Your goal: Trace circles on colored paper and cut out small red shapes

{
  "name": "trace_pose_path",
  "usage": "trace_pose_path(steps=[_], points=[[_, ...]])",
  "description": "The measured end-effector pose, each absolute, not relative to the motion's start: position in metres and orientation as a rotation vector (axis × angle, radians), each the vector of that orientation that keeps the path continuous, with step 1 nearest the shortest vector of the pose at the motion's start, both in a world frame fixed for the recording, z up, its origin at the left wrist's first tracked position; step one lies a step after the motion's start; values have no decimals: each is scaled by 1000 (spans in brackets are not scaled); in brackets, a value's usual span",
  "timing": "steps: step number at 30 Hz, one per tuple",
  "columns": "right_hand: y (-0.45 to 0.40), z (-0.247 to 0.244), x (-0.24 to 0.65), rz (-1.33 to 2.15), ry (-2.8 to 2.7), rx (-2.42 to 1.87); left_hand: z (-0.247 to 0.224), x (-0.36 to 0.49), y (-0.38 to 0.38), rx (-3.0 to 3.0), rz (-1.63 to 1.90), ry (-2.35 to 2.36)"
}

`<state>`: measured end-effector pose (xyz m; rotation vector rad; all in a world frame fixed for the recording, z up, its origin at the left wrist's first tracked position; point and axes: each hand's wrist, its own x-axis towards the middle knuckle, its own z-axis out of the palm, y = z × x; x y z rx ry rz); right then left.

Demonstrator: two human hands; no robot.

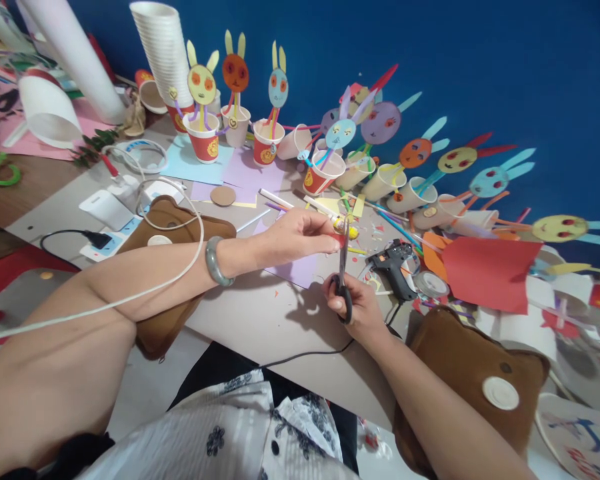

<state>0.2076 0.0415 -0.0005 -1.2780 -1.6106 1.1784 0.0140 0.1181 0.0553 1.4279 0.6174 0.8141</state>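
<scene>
Between the fingertips of my left hand point(303, 237) is a small piece of red paper point(338, 238), pinched and mostly covered by the fingers. My right hand point(356, 308) is closed round the black handles of a pair of scissors point(345, 257), whose blades point upward beside the red paper. Whether the blades touch the paper I cannot tell. Just right of the scissors lies a black glue gun point(396, 270). Behind the hands are a yellow-ended marker point(347, 228), paper scraps and a purple paper sheet point(300, 263).
Paper cups with rabbit-faced figures, such as a red cup point(203, 143), line the blue wall. Brown cushions point(473, 373) lie at both sides. A white cable point(145, 293) crosses my left arm near a power strip point(113, 240). Red paper point(490, 273) lies at right.
</scene>
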Motion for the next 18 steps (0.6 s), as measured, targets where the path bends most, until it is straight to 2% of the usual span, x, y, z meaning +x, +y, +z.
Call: trace_pose_path(steps=[18], points=[[40,-2,208,1205,-1580,-1247,58,14,118,1415,825,649]])
